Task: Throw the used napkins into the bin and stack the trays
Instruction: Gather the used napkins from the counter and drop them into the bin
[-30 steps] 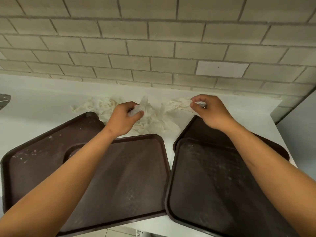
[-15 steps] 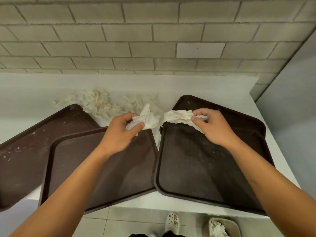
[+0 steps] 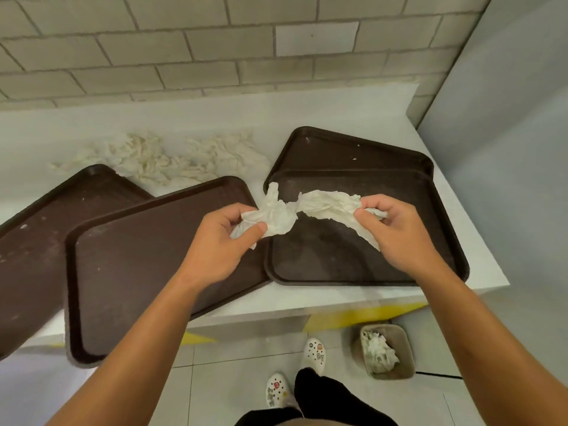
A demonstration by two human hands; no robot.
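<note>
While both arms reach out over the white worktop (image 3: 353,298), the left hand (image 3: 226,238) pinches a crumpled napkin (image 3: 270,215) between thumb and curled fingers, and the right hand (image 3: 396,230) grips a second, longer napkin (image 3: 332,207) that trails down and to the right of its fingers. The two napkins meet between the hands, above the near right tray (image 3: 322,256). That tray lies on top of another tray (image 3: 353,149) whose far edge shows behind it. To the left, a third tray (image 3: 138,272) overlaps a fourth tray (image 3: 37,241) and juts past the near edge of the worktop. A loose heap of used napkins (image 3: 172,158) lies on the worktop beyond the left trays, near the tiled wall (image 3: 215,44). On the floor below, at the near right, a small bin (image 3: 402,342) holds crumpled napkins, just right of the person's white shoes (image 3: 315,352).
</note>
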